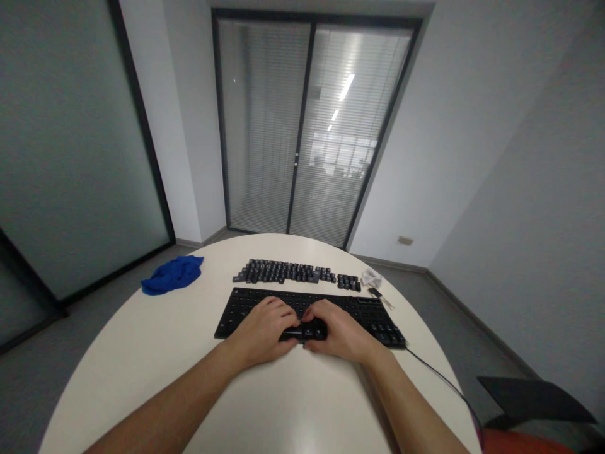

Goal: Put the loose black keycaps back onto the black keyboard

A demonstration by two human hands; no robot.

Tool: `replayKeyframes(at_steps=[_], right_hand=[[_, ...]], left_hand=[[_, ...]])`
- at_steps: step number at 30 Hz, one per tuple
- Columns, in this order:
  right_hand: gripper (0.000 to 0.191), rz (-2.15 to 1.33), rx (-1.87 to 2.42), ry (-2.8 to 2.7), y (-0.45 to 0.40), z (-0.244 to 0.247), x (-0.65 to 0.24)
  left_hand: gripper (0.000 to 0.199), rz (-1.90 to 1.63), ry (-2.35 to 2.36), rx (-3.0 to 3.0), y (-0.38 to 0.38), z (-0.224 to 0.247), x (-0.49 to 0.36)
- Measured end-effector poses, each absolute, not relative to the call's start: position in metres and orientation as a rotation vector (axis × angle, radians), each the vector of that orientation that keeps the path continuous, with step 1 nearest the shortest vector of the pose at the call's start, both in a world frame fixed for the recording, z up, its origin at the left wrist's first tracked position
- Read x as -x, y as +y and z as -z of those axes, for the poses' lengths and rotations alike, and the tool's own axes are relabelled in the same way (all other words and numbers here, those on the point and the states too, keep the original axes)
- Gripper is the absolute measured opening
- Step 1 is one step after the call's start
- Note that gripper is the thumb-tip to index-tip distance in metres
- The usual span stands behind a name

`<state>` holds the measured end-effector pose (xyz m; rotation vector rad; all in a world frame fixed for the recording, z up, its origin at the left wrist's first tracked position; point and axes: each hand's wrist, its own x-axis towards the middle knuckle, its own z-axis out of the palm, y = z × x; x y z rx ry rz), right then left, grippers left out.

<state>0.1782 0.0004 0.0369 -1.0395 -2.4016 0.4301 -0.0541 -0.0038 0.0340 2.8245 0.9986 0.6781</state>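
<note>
A black keyboard (236, 313) lies on the round cream table (142, 353), many of its key positions bare and some keys present at its lower right. My left hand (269, 328) rests over the keyboard's middle, fingers bent, thumb at its near edge. Facing it, my right hand (338, 331) curls at the same edge, with a few dark keys between the two hands. Whether either hand grips a small part is hidden. Beyond the keyboard, loose black keycaps (269, 271) lie in rows, with a smaller group (348, 282) to the right.
A crumpled blue cloth (172, 275) lies at the table's left. Clear plastic (372, 277), a small dark piece (375, 292) and a thin tool (387, 303) lie at the right. A cable (437, 372) runs off the right edge, near a chair (534, 400).
</note>
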Motion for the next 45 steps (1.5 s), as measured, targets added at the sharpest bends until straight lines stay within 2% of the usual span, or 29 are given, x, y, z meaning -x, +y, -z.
replayKeyframes(at_steps=[11, 33, 45], right_hand=[[0.033, -0.37, 1.044, -2.449, -0.002, -0.042, -0.173], [0.03, -0.276, 1.074, -2.508, -0.001, -0.044, -0.172], [0.021, -0.222, 1.112, -2.553, -0.005, -0.048, -0.166]], left_hand=[[0.027, -0.599, 1.068, -2.8, -0.004, -0.031, 0.054], [0.024, -0.578, 1.106, -2.742, -0.004, -0.033, 0.053], [0.024, -0.579, 1.086, -2.783, -0.004, -0.031, 0.053]])
